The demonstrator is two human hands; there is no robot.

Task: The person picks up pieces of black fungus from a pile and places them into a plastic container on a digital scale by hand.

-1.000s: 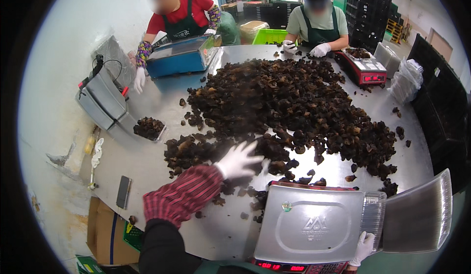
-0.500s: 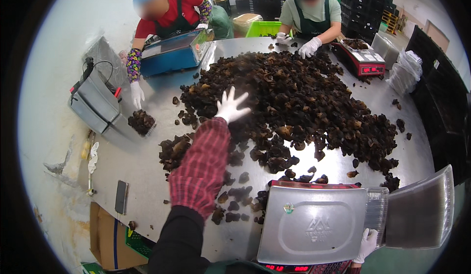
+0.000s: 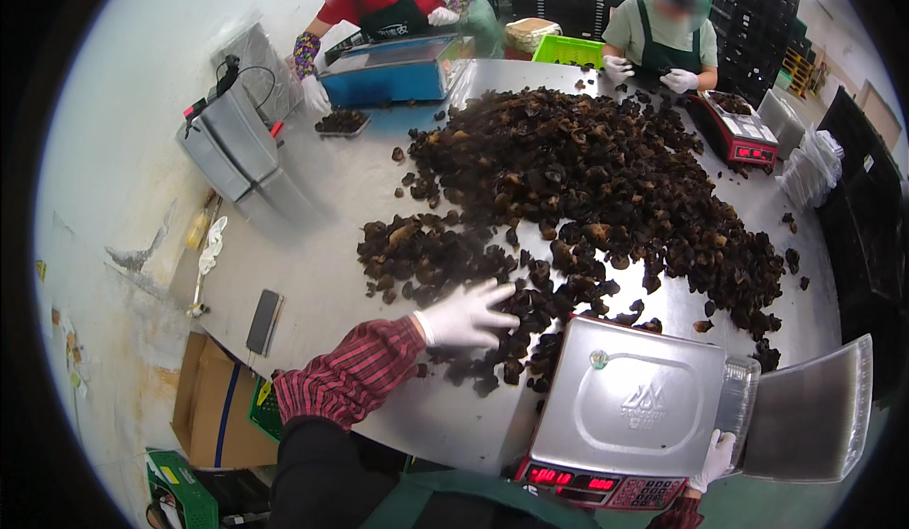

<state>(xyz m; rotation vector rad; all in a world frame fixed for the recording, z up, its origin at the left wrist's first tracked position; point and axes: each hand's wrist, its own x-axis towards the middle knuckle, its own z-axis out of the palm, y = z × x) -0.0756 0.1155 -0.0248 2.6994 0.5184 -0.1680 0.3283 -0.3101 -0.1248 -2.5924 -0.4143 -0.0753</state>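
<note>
My left hand [image 3: 469,316], in a white glove, is open with fingers spread, palm down over the near edge of a pile of dark brown wood ear mushrooms [image 3: 568,164]. Loose pieces lie under and around its fingers. At the lower right my right hand [image 3: 717,458], also gloved, is closed on the near end of a clear plastic tray [image 3: 737,401] beside the scale. Part of its grip is hidden. The scale [image 3: 630,396] has a bare metal plate and a red body with a lit display, between my hands.
A stack of clear trays [image 3: 805,415] leans right of the scale. Across the metal table, one co-worker's gloved hand [image 3: 316,98] touches a filled tray [image 3: 342,123] by a blue machine [image 3: 388,72]. Another co-worker stands by a red scale [image 3: 734,126]. A phone [image 3: 264,322] lies left.
My left hand has come back toward me from the pile's middle, and mushrooms lie closer to the scale. The left co-worker's filled tray has moved back toward the blue machine. The view has shifted.
</note>
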